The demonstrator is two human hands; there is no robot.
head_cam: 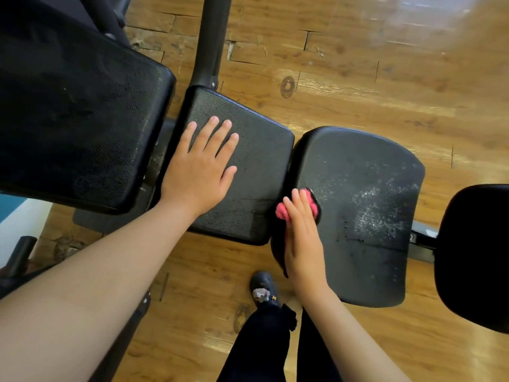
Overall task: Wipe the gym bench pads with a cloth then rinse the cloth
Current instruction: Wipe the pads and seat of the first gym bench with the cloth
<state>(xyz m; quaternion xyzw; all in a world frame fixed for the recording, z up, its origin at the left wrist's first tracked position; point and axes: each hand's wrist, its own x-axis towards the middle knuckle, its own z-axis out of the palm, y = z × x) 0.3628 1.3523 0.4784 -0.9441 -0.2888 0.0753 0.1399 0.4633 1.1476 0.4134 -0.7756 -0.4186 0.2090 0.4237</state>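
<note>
Wiping step: left edge of seat pad (358, 244).
Right hand (304, 244) presses cloth (282, 212), fingers straight; left hand (198, 172) lies flat, released, on middle pad (259, 161). Next: sweep the speckled top.

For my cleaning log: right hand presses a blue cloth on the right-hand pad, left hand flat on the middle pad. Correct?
Only the colour is wrong: the head view shows a pink cloth. The right hand presses it on the right-hand pad; the left hand lies flat on the middle pad.

A gym: black padded bench pads (239, 161) over wood-plank floor (358, 78).
</note>
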